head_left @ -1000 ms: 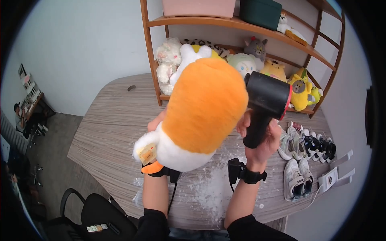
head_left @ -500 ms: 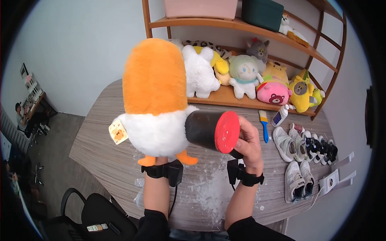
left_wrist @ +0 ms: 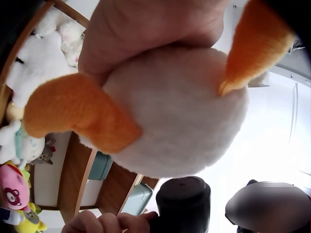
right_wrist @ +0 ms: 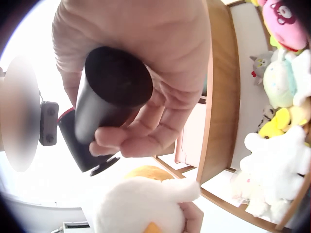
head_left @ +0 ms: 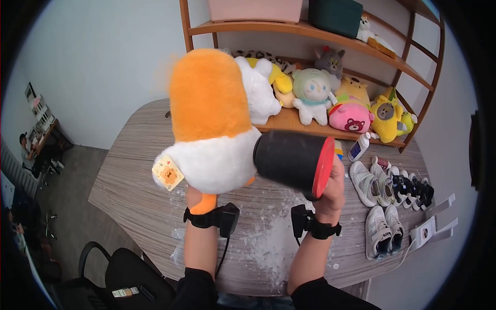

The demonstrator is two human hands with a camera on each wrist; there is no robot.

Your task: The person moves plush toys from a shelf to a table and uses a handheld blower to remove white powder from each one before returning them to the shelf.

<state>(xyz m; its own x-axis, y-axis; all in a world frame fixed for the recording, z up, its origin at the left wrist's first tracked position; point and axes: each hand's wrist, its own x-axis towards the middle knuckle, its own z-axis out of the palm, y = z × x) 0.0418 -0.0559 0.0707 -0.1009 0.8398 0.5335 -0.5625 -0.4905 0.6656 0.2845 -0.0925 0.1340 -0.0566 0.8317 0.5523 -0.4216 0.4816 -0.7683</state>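
Note:
A plush duck-like toy (head_left: 217, 160) with an orange top, white lower body and orange feet is held up over the table. My left hand (left_wrist: 150, 34) grips it from behind and below, mostly hidden in the head view. A cardboard tag (head_left: 168, 173) hangs at its left side. My right hand (head_left: 335, 188) holds a black hair dryer (head_left: 289, 160) with a red rear rim, fingers wrapped round its handle (right_wrist: 116, 80). In the head view the dryer's front end overlaps the toy's white right side.
White powder (head_left: 268, 248) is scattered on the wooden table (head_left: 134, 150). To the right stand several shoes (head_left: 380, 232), a white bottle (head_left: 359, 147) and a white router (head_left: 423, 230). Behind is a shelf (head_left: 289, 123) of plush toys. A black chair (head_left: 129, 268) stands at lower left.
The toy has gone from tilted near the middle to upright farther left, then slightly back right. The dryer has swung round, its red rear rim now toward me, and lately shifted right.

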